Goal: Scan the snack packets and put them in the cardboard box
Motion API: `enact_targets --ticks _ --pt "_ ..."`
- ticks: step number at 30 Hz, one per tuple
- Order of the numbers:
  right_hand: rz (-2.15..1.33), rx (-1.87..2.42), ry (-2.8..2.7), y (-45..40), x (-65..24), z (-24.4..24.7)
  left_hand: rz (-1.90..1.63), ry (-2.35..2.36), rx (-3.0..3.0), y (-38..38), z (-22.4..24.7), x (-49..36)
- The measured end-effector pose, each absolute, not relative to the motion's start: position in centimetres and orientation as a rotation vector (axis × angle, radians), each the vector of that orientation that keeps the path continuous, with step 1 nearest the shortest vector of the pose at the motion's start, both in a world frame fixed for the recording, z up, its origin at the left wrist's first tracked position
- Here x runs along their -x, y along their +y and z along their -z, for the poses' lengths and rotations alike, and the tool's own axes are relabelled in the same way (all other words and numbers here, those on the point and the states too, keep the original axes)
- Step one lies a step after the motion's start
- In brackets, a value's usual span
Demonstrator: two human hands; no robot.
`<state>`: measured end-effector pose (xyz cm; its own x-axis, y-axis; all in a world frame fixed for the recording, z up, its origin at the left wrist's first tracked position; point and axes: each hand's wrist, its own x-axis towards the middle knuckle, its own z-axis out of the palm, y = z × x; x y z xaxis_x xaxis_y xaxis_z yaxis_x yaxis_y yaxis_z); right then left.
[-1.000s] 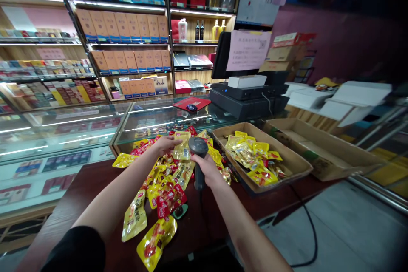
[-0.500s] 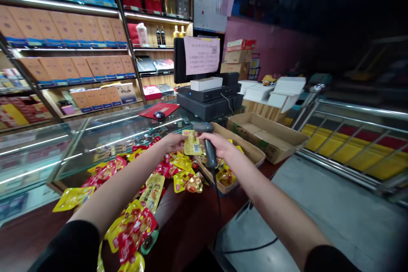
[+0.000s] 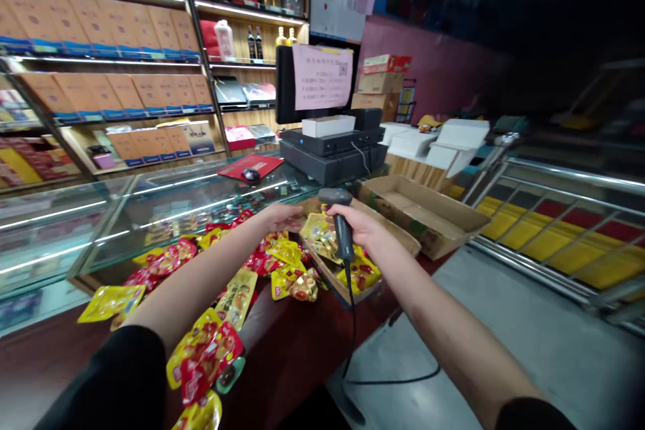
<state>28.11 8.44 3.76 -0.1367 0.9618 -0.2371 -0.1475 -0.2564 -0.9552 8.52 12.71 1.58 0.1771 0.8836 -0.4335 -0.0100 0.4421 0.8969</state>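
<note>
My left hand hangs with its fingers extended just above the heap of yellow-and-red snack packets, holding nothing. My right hand is wrapped around the grip of a black handheld barcode scanner. A yellow foil packet lies tilted at the near edge of a shallow cardboard tray, right beside the scanner head. More packets sit in that tray, partly hidden by my right hand. The heap spreads over a dark red-brown counter.
An empty cardboard box stands right of the tray. Behind are a glass display case, a black till with a monitor, and a red mat with a mouse. The scanner cable drops over the counter's near edge.
My left hand has let go of the yellow packet, which now lies in the tray's edge. The scanner has moved slightly right and up, and the view has shifted little.
</note>
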Motion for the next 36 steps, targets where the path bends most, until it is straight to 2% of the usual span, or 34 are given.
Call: enact_targets --ticks 3,8,14,22,28,32,36 --pt "-1.784 1.11 -1.058 6.9 -23.5 -2.7 -0.839 1.25 -0.888 9.7 -2.0 -3.8" --pt "-1.897 1.036 -1.095 3.7 -17.1 -0.1 -0.939 1.287 -0.823 3.5 -2.0 3.8" --pt "-1.919 1.076 -1.017 -0.3 -13.9 3.8 -1.064 1.429 -0.95 -3.8 1.6 9.0" --pt "-1.817 1.159 -0.933 -2.6 -13.6 7.1 -1.185 1.541 -1.08 -8.2 6.0 7.4" --pt "-2.012 1.096 -0.798 -3.9 -13.1 7.6 -1.06 1.687 -1.388 -8.0 8.2 5.5" --pt "-2.076 0.93 -0.744 -4.7 -12.9 7.0 -1.034 1.816 -1.505 -8.0 8.4 4.4" --pt "-2.084 0.817 -0.846 -4.9 -12.3 5.9 -1.131 1.652 -1.366 -7.9 7.7 4.4"
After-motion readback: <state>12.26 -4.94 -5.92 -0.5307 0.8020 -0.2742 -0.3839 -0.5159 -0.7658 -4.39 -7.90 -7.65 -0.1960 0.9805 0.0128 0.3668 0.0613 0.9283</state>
